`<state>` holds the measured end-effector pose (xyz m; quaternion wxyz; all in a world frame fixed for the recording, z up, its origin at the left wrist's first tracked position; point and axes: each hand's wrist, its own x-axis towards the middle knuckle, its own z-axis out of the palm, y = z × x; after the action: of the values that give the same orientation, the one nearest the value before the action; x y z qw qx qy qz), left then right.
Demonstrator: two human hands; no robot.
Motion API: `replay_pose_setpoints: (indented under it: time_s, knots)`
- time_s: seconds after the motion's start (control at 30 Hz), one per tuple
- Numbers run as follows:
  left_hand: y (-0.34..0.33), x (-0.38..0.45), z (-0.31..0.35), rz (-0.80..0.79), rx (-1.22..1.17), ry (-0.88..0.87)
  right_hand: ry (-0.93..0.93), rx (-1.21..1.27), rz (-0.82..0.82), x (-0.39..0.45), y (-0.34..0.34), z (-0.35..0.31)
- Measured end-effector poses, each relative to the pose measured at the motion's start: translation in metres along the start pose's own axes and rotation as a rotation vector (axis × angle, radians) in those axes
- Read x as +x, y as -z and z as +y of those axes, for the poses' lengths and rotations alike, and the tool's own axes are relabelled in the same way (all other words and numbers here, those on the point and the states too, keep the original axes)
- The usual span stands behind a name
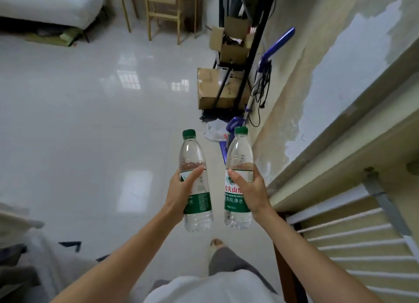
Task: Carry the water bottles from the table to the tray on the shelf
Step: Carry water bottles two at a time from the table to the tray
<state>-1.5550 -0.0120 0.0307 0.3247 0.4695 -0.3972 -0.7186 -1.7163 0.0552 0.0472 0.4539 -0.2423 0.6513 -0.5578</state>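
Carrying two water bottles, one per hand, both clear of any surface and held out in front of the body above the tiled floor (pixel 90 121).

Left bottle (pixel 196 182): green cap up, long axis upright, leaning slightly away from the camera. Left hand (pixel 181 191) grips it round the label; thumb lies across the near face pointing up and to the right, the other fingers wrapped behind and out of sight.

Right bottle (pixel 238 180): same posture, green cap up, label with red characters facing the camera. Right hand (pixel 251 191) holds it at label height; thumb on the near face, remaining fingers curled round the far side, only partly seen.

Bottles stand side by side, near but not touching, roughly level with each other. Each bottle sits inward of its own palm, so the two lie between the hands.

Neither tray nor shelf can be identified with certainty. A slatted wooden frame (pixel 362 241) lies low on the right, just beside the right forearm. Judgement: transport stage, neither bottle delivered; if the target lies rightward, the right hand is nearer.

Further out: cardboard boxes (pixel 217 89), a purple-handled mop (pixel 269 59) against the wall, wooden chairs (pixel 163 12) at the far end.
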Motion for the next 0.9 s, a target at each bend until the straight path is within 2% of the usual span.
replay_pose_setpoints:
  time_s: [0.13, 0.5, 0.7, 0.9]
  knots:
    - [0.028, 0.089, 0.042, 0.108, -0.009, -0.055, -0.002, -0.02, -0.067, 0.108, -0.051, -0.02]
    - [0.14, 0.296, 0.183, 0.585, -0.193, -0.146, -0.085, -0.155, -0.497, 0.374, -0.266, -0.114]
    - [0.231, 0.407, 0.25, 0.676, -0.283, -0.197, -0.071, -0.231, -0.66, 0.486, -0.403, -0.132]
    - [0.337, 0.514, 0.334, 0.714, -0.358, -0.18, -0.076, -0.25, -0.678, 0.584, -0.544, -0.161]
